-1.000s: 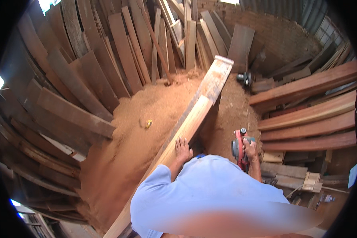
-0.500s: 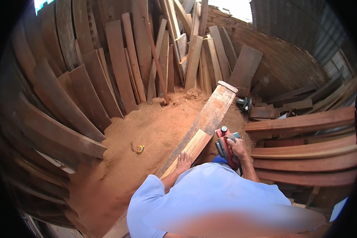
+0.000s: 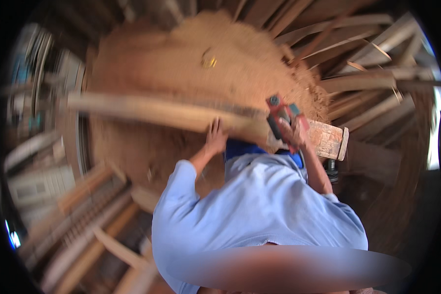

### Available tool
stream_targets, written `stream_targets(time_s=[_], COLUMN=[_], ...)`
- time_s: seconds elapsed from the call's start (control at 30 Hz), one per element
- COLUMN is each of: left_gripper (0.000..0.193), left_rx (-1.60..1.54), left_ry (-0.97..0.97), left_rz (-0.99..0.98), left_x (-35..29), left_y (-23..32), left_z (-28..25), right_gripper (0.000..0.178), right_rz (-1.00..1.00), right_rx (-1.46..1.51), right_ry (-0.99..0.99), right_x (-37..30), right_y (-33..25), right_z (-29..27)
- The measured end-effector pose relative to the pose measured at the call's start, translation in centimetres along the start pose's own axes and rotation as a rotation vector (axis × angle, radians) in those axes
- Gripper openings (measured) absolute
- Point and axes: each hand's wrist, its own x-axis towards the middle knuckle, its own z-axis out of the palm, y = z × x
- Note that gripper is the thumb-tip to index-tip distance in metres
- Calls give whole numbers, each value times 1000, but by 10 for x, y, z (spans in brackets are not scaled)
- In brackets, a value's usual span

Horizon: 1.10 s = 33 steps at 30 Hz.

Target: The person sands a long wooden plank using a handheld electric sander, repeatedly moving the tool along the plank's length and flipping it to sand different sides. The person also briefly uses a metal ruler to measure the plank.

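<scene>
A long pale plank lies along a worn, paint-stained beam that runs across in front of me. My left hand lies flat on the plank's near edge, fingers stretched out. In my right hand is a red and black electric planer, gripped by its top handle. It appears over the beam just past the plank's right end; whether it touches the wood, I cannot tell. The picture is blurred by motion.
Sawdust covers the ground beyond the beam, with a yellow tape measure on it. Loose boards lean at the far right. Near the beam's right end stands a dark tool. Stacked timber fills the lower left.
The view has swung left, so the beam now runs across the picture. The planer has moved from beside the plank to over the beam. My left hand stays on the plank.
</scene>
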Motion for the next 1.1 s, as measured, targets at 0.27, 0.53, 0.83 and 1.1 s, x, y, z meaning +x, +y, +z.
stream_targets(time_s=[0.27,0.53,0.83,1.1], left_gripper=[64,52,55,57], left_rx=[-378,-851,-1014,-793], left_ry=[236,-282,-170,86], left_rz=[-735,-666,-543,-402], left_x=[-43,-58,-3,48], left_y=[196,268,231,265], left_z=[73,185,151,150], right_gripper=[57,50,44,48], right_rz=[40,-26,-253,-192], right_rx=[-103,-139,-267,-213], right_ry=[-657,-895,-762,-800], right_x=[28,-20,-27,25], right_y=[6,32,77,-8], right_z=[-8,1,27,146])
